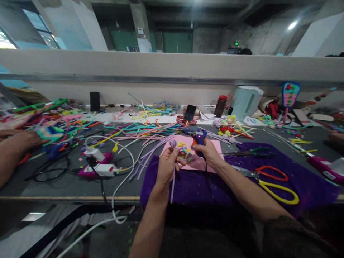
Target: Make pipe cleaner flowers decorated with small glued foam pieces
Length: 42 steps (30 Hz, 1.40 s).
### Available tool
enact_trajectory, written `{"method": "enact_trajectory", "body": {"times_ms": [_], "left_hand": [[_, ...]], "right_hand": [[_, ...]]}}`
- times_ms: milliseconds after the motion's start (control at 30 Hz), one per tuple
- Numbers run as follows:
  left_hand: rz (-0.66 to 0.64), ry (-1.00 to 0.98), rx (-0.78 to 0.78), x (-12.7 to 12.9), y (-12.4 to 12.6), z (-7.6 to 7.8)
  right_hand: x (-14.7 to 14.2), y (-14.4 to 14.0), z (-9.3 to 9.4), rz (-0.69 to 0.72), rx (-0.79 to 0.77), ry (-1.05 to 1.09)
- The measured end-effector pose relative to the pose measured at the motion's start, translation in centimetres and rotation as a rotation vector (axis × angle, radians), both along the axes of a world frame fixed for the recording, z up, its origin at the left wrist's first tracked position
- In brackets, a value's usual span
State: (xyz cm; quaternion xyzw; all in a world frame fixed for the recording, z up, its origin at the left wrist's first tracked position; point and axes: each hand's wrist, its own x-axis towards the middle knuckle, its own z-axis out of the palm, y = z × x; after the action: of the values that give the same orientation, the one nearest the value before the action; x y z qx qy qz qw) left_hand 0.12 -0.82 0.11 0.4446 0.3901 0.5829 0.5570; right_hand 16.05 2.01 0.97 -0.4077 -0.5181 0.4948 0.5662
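My left hand (167, 164) pinches a lilac pipe-cleaner flower (173, 143) by its stem, which hangs down past my wrist. My right hand (209, 152) grips a blue hot glue gun (198, 138), its nozzle pointing left toward the flower. Small coloured pipe-cleaner pieces (185, 152) lie between the two hands on a pink sheet (197, 163). The sheet rests on a purple cloth (295, 172) at the front of the dark table (53, 182).
Scissors with red and yellow handles (271, 181) and green pliers (252, 152) lie on the cloth to the right. A power strip (99, 166) with white cables sits left. Loose pipe cleaners (139, 130), a phone (189, 113), a white kettle (245, 102). Another person's arm (12, 148) at far left.
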Motion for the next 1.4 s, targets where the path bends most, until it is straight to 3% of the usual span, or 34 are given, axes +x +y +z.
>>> {"method": "enact_trajectory", "body": {"times_ms": [200,467,800,1000,1233,1400], "left_hand": [[0.005,0.028,-0.009,0.3,0.0,-0.1],[0.071,0.06,0.044,0.5,-0.1,0.1],[0.061,0.068,0.069,0.4,-0.1,0.0],[0.045,0.039,0.054,0.5,0.0,-0.2],[0.036,0.073,0.101,0.5,0.0,-0.3],[0.031,0.064,0.075,0.6,0.1,-0.6]], "right_hand": [[-1.2,-0.7,0.0,0.047,0.002,0.023],[-1.9,-1.1,-0.4,-0.09,0.046,0.067],[-1.9,-1.0,-0.3,-0.018,-0.012,0.14],[-2.0,-0.8,-0.7,-0.141,0.041,0.009],[-2.6,-0.8,-1.2,-0.15,0.16,-0.221],[-2.5,-0.6,-1.2,-0.184,0.131,-0.223]]}}
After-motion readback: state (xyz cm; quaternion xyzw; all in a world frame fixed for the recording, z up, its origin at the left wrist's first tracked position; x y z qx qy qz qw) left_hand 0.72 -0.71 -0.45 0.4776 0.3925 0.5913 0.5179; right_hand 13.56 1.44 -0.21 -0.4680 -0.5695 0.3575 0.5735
